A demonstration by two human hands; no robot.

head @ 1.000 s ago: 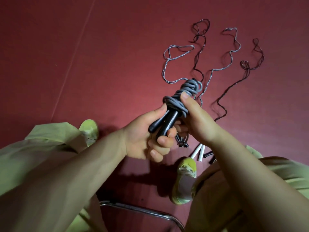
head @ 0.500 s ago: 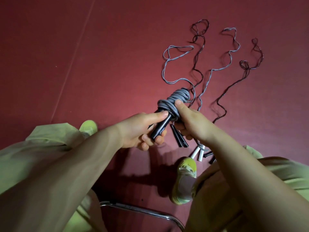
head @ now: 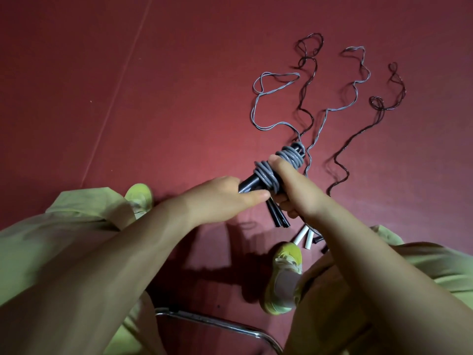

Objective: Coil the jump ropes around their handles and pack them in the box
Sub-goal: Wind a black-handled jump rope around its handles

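Perhaps a gym: red matted floor (head: 153, 111), jump ropes (head: 358, 85).

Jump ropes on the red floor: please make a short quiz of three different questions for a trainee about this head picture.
1. True or false: the grey rope is wound around black handles held in both hands.
2. Which hand has its thumb on the coils? A) left hand B) right hand
3. Fill in: the white handles lie on the floor near a ____ shoe.

Key: 1 true; 2 B; 3 yellow. No box shows in this view.
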